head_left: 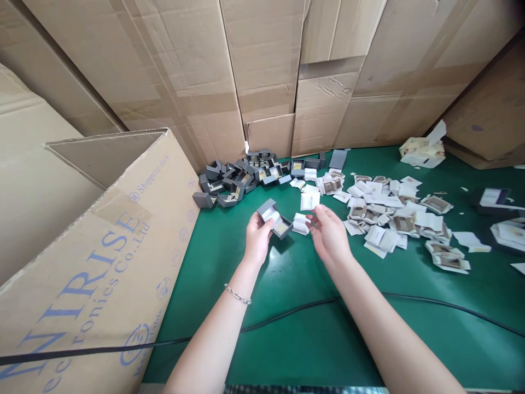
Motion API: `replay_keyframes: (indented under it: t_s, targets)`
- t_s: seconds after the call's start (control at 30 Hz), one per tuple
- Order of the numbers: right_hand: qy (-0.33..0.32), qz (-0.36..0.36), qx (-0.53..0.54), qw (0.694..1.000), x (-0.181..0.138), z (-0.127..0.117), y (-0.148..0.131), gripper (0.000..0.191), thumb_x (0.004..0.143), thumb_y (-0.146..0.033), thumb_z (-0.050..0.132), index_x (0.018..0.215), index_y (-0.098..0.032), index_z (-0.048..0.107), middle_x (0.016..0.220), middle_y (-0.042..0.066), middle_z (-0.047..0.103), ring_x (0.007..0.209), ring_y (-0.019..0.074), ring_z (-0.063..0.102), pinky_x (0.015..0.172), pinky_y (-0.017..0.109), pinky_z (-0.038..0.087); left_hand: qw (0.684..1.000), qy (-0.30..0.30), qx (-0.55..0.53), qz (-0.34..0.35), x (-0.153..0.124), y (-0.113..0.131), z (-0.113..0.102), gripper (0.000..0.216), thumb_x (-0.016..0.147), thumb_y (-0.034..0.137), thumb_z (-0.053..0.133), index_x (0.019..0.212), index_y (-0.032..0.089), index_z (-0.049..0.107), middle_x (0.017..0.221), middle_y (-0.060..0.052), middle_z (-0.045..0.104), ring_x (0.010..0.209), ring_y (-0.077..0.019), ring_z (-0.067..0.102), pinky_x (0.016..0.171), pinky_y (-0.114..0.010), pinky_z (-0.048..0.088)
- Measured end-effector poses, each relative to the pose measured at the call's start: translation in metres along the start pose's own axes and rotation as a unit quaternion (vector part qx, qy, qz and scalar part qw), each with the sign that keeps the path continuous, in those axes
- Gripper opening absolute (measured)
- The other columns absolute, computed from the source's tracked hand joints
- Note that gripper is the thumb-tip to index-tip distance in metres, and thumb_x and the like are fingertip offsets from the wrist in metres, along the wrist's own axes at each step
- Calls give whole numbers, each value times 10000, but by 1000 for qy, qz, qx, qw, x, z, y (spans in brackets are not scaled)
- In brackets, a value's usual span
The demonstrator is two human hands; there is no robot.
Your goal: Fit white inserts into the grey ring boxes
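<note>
My left hand (257,243) is closed round a small dark grey hinged gift box (282,226). Its lid is raised, showing a white lining and a yellowish pad in the base. My right hand (331,235) pinches a white folded paper insert (301,224) beside the box, apart from it. A white card with small print (310,201) shows at the right fingertips; whether it is gripped or lies on the table behind them I cannot tell.
Many similar grey boxes (241,180) are heaped at the back. White and brown inserts (377,202) lie scattered on the right of the green table (287,328). A large carton (135,230) stands left. A black cable (295,309) crosses the front. A tissue pack (422,152) sits back right.
</note>
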State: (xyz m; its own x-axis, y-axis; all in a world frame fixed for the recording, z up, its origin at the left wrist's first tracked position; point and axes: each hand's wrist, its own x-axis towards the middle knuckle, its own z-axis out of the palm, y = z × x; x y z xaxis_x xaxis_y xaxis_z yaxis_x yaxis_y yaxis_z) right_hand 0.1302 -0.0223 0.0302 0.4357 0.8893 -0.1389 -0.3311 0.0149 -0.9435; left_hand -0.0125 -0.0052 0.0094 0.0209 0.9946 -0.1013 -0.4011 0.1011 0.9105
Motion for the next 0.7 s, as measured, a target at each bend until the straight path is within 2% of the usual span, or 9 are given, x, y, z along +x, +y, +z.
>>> replay_keyframes:
  t_s: [0.1, 0.17, 0.23, 0.33, 0.4, 0.5, 0.6, 0.7]
  targets:
    - [1, 108, 71, 992, -10, 15, 15, 216, 741, -386, 530, 839, -211, 449, 860, 61, 596, 807, 202, 620, 650, 335, 519, 991, 81, 69, 87, -4, -5, 3, 323, 797, 257, 561, 1113, 219, 511, 1142, -53, 595, 1050, -181, 566, 915, -302, 434]
    - [-25, 117, 85, 989, -17, 23, 21, 210, 762, -380, 487, 877, -212, 435, 893, 68, 593, 818, 206, 620, 635, 340, 522, 989, 66, 94, 92, -8, -9, 7, 348, 794, 257, 574, 1135, 222, 515, 1174, -54, 587, 1095, -186, 542, 952, -297, 407]
    - [-25, 82, 74, 994, -21, 24, 22, 213, 780, -391, 457, 886, -210, 422, 875, 61, 581, 786, 197, 612, 608, 324, 514, 997, -22, 64, 43, -12, -10, 12, 380, 773, 232, 597, 1148, 215, 533, 1185, -58, 594, 1121, -200, 530, 969, -310, 399]
    - [41, -28, -14, 999, -17, 14, 13, 221, 816, -431, 429, 847, -214, 397, 800, 28, 529, 718, 164, 572, 589, 282, 488, 990, -124, -7, -64, -18, -6, 18, 548, 705, 113, 610, 1228, 240, 507, 1237, -49, 574, 1188, -213, 486, 974, -320, 398]
    - [80, -110, -89, 987, -12, 5, 3, 214, 846, -433, 411, 852, -219, 394, 789, 20, 507, 701, 154, 551, 598, 272, 473, 977, -166, -33, -133, -20, -1, 18, 634, 651, 40, 564, 1240, 268, 511, 1251, -28, 564, 1209, -210, 469, 945, -304, 414]
    - [108, -220, -180, 952, -6, -8, -13, 180, 869, -404, 411, 875, -223, 409, 792, 30, 513, 690, 168, 548, 623, 296, 451, 942, -238, -87, -218, -23, 6, 14, 672, 565, 9, 491, 1191, 242, 560, 1184, -37, 601, 1090, -204, 564, 848, -281, 462]
    - [91, -269, -252, 925, -3, -14, -24, 185, 868, -408, 420, 867, -223, 436, 750, 30, 527, 595, 168, 526, 568, 302, 418, 904, -291, -123, -289, -24, 7, 11, 495, 584, 62, 508, 1060, 158, 605, 1047, -85, 648, 925, -193, 637, 742, -261, 492]
    - [16, -256, -348, 902, -4, -14, -25, 167, 859, -383, 433, 855, -223, 482, 730, 19, 560, 529, 151, 498, 513, 281, 383, 888, -300, -118, -329, -27, 5, 13, 307, 764, 285, 544, 1047, 168, 551, 886, -89, 663, 794, -185, 657, 673, -277, 507]
